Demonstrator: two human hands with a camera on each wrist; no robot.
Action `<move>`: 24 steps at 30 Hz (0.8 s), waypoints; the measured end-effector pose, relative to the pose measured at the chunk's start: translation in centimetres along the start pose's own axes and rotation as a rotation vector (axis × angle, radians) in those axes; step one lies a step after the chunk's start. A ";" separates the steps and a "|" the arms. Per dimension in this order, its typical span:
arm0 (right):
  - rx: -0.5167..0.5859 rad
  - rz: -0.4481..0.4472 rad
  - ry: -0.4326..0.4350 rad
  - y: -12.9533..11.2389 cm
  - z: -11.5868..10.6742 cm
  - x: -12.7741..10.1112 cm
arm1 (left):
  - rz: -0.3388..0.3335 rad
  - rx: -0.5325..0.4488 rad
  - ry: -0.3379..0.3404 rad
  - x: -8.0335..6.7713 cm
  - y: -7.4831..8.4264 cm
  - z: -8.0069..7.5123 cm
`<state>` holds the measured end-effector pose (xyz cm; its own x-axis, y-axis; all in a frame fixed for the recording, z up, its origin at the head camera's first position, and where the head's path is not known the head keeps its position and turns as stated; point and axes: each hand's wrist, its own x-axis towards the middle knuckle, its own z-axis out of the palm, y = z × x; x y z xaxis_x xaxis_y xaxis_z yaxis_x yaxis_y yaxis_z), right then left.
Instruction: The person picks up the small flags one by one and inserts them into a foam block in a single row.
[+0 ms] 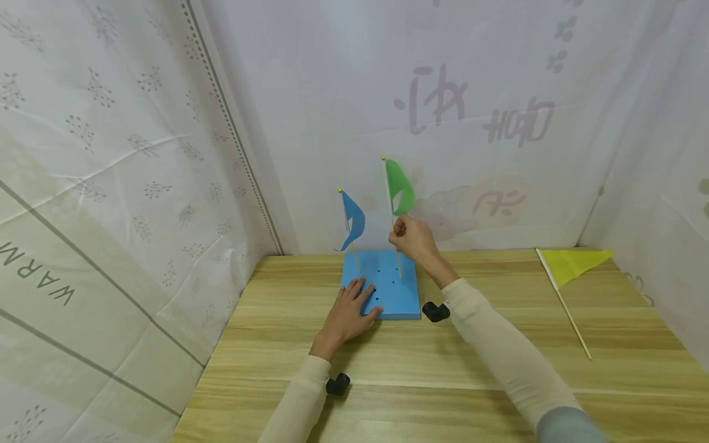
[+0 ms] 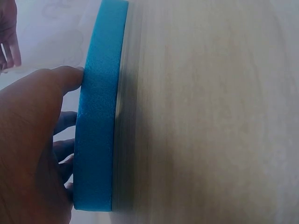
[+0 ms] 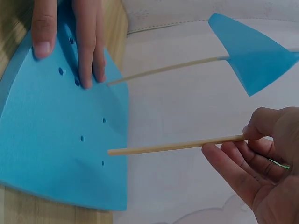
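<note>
A blue foam board point(image 1: 396, 303) dotted with small holes lies on the table. My left hand point(image 1: 344, 315) rests on its near left part, fingers spread and straight. In the right wrist view, my right hand point(image 3: 266, 161) pinches the wooden stick point(image 3: 177, 146) of a green flag point(image 1: 403, 184) between thumb and fingertips. The stick's blunt lower end shows whole over the board, close to the holes; whether it touches the surface I cannot tell. To the left, a blue flag point(image 1: 356, 215) stands in the board on its own stick, leaning slightly.
A yellow flag point(image 1: 573, 264) on a stick lies on the wooden table point(image 1: 443, 381) at the right. Patterned white curtains point(image 1: 310, 123) hang behind and at both sides. Each wrist carries a black mount point(image 1: 436, 312).
</note>
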<state>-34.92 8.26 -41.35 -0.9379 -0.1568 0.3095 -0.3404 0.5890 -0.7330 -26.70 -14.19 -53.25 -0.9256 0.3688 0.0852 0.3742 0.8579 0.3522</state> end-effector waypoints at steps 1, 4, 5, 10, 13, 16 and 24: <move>-0.002 -0.004 0.002 0.0 0.2 0.1 | 0.000 -0.003 0.003 0.0 0.0 0.0; -0.004 -0.015 0.008 -0.2 0.6 0.3 | 0.000 -0.002 0.005 0.0 0.0 0.0; -0.003 -0.020 0.008 -0.2 0.8 0.3 | -0.001 -0.001 0.005 0.0 0.0 0.0; 0.007 -0.046 0.009 -0.6 1.3 0.5 | -0.006 0.001 -0.004 0.1 0.0 0.1; 0.008 -0.050 0.012 -0.8 1.7 0.7 | -0.002 -0.003 0.000 0.1 0.0 0.0; -0.006 -0.050 0.017 -0.9 2.2 1.0 | 0.005 -0.008 0.009 0.0 0.1 -0.1; -0.013 -0.081 0.047 -0.6 3.6 1.6 | 0.009 -0.003 0.012 0.1 -0.1 0.1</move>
<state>-36.43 4.80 -42.65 -0.9028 -0.1670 0.3962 -0.4141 0.5860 -0.6965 -26.80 -14.22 -53.32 -0.9227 0.3724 0.0992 0.3825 0.8533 0.3544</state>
